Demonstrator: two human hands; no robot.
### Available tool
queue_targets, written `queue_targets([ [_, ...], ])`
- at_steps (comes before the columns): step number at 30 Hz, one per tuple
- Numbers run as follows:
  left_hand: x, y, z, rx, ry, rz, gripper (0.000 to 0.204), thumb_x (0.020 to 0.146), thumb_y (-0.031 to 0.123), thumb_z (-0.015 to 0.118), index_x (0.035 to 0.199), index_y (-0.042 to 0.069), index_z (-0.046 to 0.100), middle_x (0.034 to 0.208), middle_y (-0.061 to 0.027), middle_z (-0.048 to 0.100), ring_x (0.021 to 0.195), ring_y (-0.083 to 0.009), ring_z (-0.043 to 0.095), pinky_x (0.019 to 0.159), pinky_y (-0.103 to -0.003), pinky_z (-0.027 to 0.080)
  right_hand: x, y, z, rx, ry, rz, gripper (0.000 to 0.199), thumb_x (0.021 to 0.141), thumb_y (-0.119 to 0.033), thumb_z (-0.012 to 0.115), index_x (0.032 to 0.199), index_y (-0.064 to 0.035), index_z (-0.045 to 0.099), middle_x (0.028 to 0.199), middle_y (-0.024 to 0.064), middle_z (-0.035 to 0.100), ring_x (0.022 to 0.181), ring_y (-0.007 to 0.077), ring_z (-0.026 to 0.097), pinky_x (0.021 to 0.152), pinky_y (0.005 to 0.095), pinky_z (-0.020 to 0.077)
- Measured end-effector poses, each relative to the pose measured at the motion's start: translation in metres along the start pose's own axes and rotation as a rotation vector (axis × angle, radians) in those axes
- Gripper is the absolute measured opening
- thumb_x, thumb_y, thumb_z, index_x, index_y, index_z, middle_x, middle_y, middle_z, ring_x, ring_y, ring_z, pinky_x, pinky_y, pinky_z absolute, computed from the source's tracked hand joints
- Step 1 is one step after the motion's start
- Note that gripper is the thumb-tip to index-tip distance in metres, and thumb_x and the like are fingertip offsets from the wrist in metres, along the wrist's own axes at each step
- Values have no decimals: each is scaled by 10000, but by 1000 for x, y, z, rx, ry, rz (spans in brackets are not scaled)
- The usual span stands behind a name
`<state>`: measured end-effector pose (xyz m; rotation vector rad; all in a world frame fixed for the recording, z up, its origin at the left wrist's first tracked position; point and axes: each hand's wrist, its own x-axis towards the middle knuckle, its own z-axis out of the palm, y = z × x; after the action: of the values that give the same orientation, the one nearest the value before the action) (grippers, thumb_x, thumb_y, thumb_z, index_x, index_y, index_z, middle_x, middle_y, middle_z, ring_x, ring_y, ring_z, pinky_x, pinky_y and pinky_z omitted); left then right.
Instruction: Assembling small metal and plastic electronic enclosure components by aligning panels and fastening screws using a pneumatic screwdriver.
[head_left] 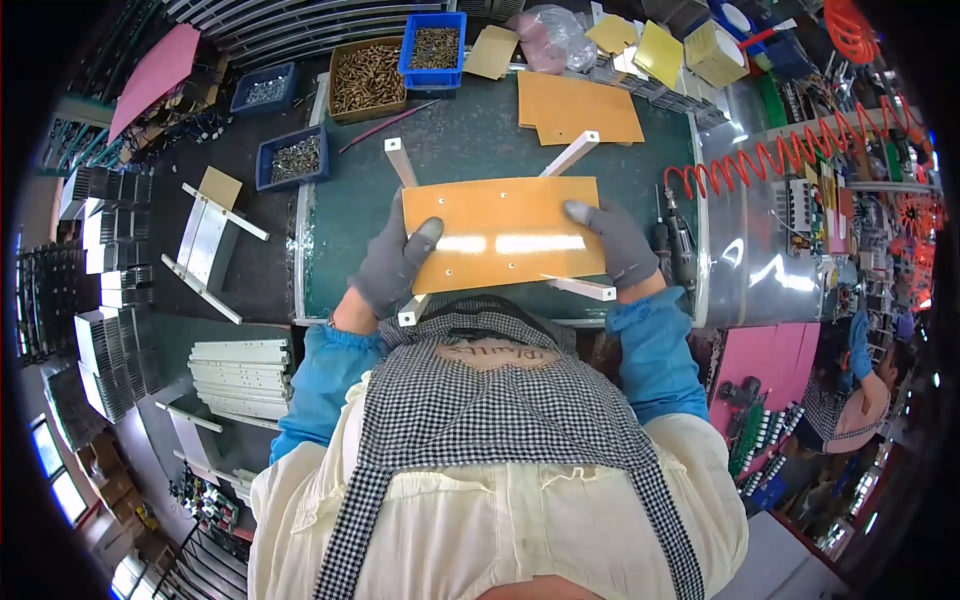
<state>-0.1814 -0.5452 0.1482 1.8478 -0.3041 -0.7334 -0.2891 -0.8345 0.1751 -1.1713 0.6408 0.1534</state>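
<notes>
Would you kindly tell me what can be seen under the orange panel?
Four white bar ends jut past the long edges of the orange panel; the left hand and right hand hold its short sides, thumbs on top. The bars' middles are covered.

The orange panel (500,220) is smooth and glossy, throwing back two bright streaks; its white legs (568,155) look like satin-finished metal. Matt grey cloth gloves cover the hands (622,245). The green worktop (480,140) has a slight sheen. Brassy metal screws (370,85) glint at eleven o'clock, crinkled clear plastic film (560,38) towards one, shiny red plastic hose (790,150) at two; the checked apron (500,415) at six is matt woven cloth.
</notes>
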Motion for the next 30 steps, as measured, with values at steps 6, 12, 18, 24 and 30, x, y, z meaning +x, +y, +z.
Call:
queue_targets([
  [6,1,1,-1,13,11,35,805,925,440,570,1495,17,190,1238,-235,595,1147,-340,592,962,-369,453,11,6,-3,-6,-32,-49,454,847,-204,699,1206,40,566,1074,135,658,937,222,667,831,338,539],
  [12,3,1,3,-10,40,65,806,929,413,562,1504,38,141,1225,-238,594,1139,-350,595,964,-389,448,8,1,1,53,-17,-7,451,855,-179,682,1224,45,550,1107,147,645,977,243,656,862,353,530],
  [18,2,1,1,38,4,69,737,956,399,520,1515,101,143,1189,-239,613,1118,-373,606,947,-404,456,10,1,0,47,-24,-1,443,863,-171,667,1231,41,545,1125,152,641,991,249,652,875,358,527],
  [24,3,-1,-1,112,-16,31,753,957,422,515,1517,95,133,1188,-255,610,1130,-396,596,952,-407,453,10,4,-2,48,-38,-21,450,862,-173,668,1232,50,544,1132,153,638,994,246,652,880,362,526],
  [30,3,-1,-1,134,-8,27,777,949,443,522,1519,93,127,1179,-262,614,1111,-405,605,948,-411,456,15,5,-4,48,-1,-22,410,845,-153,702,1180,51,586,1044,146,670,902,235,675,818,341,543],
])
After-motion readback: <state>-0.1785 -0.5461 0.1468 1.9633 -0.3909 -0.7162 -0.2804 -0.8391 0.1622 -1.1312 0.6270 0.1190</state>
